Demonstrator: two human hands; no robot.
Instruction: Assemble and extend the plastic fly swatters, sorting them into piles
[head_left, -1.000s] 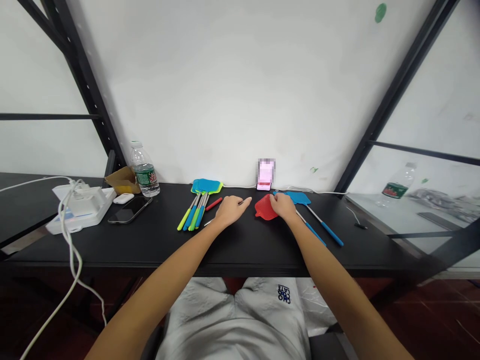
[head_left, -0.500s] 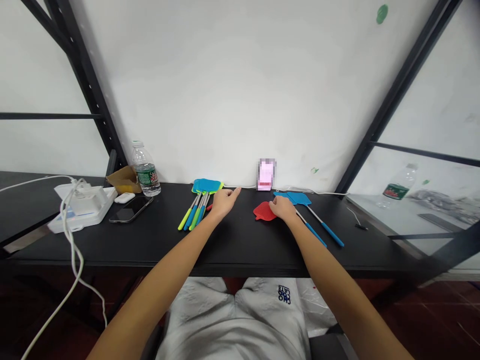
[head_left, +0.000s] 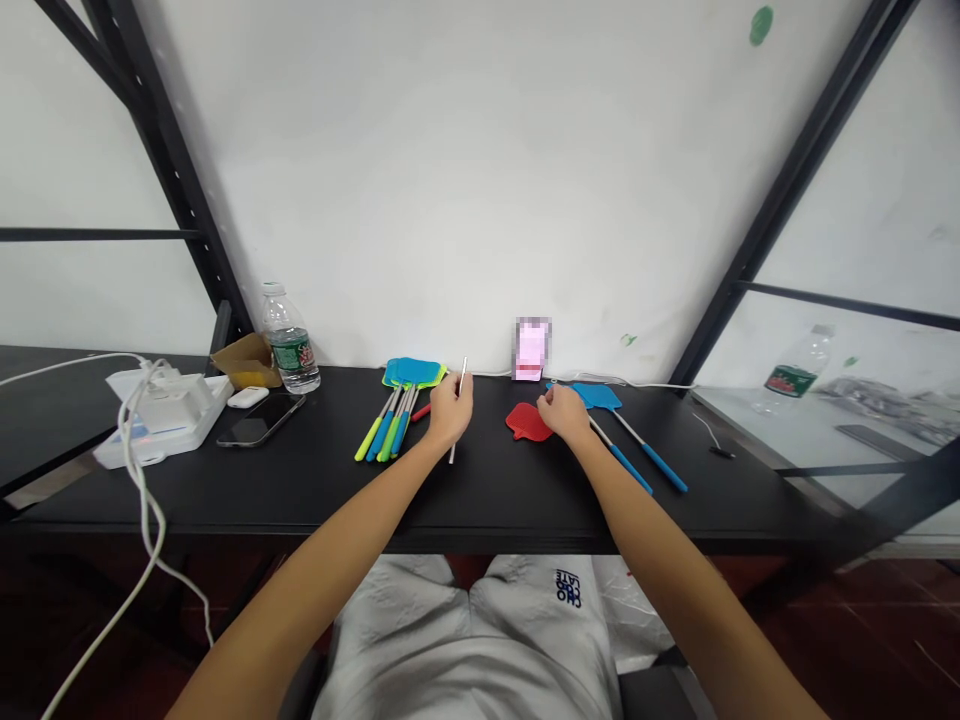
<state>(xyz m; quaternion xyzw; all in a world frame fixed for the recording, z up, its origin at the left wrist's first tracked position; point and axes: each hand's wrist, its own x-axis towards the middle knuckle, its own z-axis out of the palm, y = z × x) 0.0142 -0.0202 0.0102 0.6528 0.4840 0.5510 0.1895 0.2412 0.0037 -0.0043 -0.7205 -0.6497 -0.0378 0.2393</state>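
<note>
My left hand (head_left: 451, 410) is closed around a thin pale metal rod (head_left: 463, 370), whose ends show above and below the fist. Just left of it, a red handle (head_left: 421, 412) lies on the table, partly hidden. Beside that is a fanned bunch of fly swatters (head_left: 411, 372) with blue and yellow-green heads. My right hand (head_left: 566, 412) has its fingers pinched together at the right edge of a red leaf-shaped swatter head (head_left: 528, 422). What the pinch holds is hidden. Two blue fly swatters (head_left: 598, 396) lie to its right, one partly under the hand.
A phone (head_left: 531, 350) with a blurred screen leans on the wall. At left are a water bottle (head_left: 291, 345), an open cardboard box (head_left: 251, 360), a white earphone case (head_left: 248, 397), a dark phone (head_left: 261, 420) and a white power strip (head_left: 169, 415) with cables. The black table (head_left: 495, 510) has a wall behind.
My left hand has closed from an outstretched thumb into a grip and now holds the thin rod upright. My right hand has shifted slightly up off the red swatter head.
</note>
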